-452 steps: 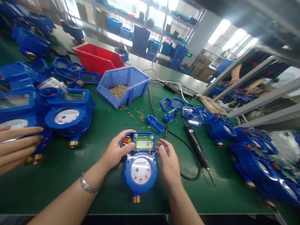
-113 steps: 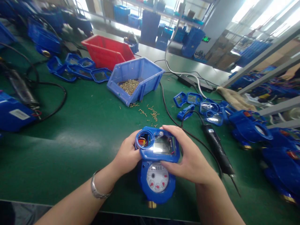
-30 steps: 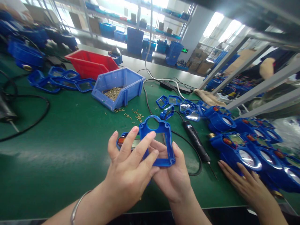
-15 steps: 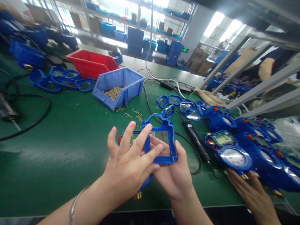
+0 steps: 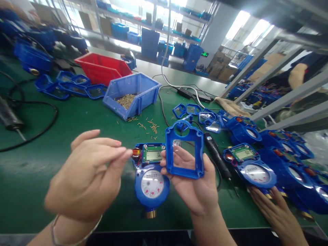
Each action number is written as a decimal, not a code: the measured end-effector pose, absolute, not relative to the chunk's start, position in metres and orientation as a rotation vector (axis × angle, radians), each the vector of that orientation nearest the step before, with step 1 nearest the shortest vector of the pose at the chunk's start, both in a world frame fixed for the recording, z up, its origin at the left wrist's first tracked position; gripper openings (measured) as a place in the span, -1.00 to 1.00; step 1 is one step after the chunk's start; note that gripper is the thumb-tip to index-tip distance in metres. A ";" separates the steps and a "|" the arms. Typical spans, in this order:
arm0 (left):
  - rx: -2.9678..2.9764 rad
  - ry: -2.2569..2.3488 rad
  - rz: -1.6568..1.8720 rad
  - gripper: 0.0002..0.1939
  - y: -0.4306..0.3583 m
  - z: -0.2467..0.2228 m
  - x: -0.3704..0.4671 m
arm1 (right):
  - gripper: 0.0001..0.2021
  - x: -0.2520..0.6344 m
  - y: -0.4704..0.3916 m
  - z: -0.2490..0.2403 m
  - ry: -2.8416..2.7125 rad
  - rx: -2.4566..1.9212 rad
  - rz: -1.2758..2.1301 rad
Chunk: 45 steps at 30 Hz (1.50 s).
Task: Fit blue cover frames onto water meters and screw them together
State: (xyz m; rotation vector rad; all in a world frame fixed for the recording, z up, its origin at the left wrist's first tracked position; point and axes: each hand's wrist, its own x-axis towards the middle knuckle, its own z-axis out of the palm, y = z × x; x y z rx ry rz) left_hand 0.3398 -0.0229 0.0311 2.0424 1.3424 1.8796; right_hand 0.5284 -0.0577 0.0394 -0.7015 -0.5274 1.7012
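Observation:
My right hand [image 5: 196, 186] holds a blue plastic cover frame [image 5: 169, 153] upright, with a large square opening and a round one above it. A blue water meter [image 5: 151, 184] lies on the bench just left of that hand, its small digital display and white dial facing up and its brass end toward me. The frame overlaps the right edge of the display housing. My left hand [image 5: 88, 174] hovers left of the meter, thumb and fingertips pinched together close to the display housing. Whatever the pinch may hold is too small to make out.
Brass screws lie in a blue bin [image 5: 148, 94] and loose before it; a red bin [image 5: 102, 68] stands behind. A black electric screwdriver [image 5: 216, 153], more blue covers [image 5: 207, 118] and several meters [image 5: 256, 172] are at right. Another person's hand [image 5: 279, 213] touches a meter.
My left hand has moved left, off the cover frame, and its spread fingers have closed into a pinch. The frame has shifted slightly right, uncovering the meter.

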 end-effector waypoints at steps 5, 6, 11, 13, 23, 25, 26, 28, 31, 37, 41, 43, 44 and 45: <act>1.257 1.454 1.699 -0.77 0.011 -0.004 0.333 | -0.53 0.543 -0.043 0.039 -0.887 -0.806 1.402; 1.134 1.420 1.584 -0.90 0.014 -0.010 0.335 | -0.54 0.546 -0.039 0.038 -0.976 -0.849 1.343; 0.756 1.063 1.073 -0.71 0.014 -0.029 0.344 | -0.48 0.549 -0.018 0.039 -1.644 -1.099 1.020; 0.653 0.920 0.970 -0.70 0.013 -0.036 0.346 | -0.45 0.547 -0.011 0.042 -1.926 -1.136 0.888; 0.520 0.731 0.859 -0.44 0.009 -0.040 0.345 | -0.35 0.532 0.000 0.046 -2.350 -1.216 0.661; 0.528 0.732 0.848 -0.41 0.008 -0.040 0.345 | -0.34 0.531 0.001 0.046 -2.363 -1.224 0.647; 0.532 0.730 0.848 -0.40 0.008 -0.039 0.345 | -0.35 0.531 0.001 0.047 -2.370 -1.231 0.643; 0.538 0.721 0.853 -0.39 0.008 -0.039 0.345 | -0.36 0.530 0.002 0.047 -2.390 -1.246 0.636; 0.545 0.733 0.850 -0.38 0.008 -0.039 0.346 | -0.38 0.529 0.003 0.046 -2.427 -1.263 0.631; 0.609 0.709 0.828 -0.34 0.008 -0.039 0.344 | -0.39 0.532 0.003 0.046 -2.460 -1.305 0.625; 0.696 0.669 0.841 -0.28 0.006 -0.040 0.339 | -0.36 0.535 0.003 0.047 -2.439 -1.327 0.683; 0.751 0.651 0.853 -0.27 0.004 -0.041 0.337 | -0.35 0.535 0.003 0.048 -2.429 -1.343 0.713; 0.781 0.645 0.850 -0.26 0.004 -0.041 0.336 | -0.35 0.535 0.003 0.048 -2.425 -1.352 0.724; 0.810 0.638 0.845 -0.24 0.003 -0.042 0.336 | -0.36 0.535 0.003 0.049 -2.421 -1.360 0.732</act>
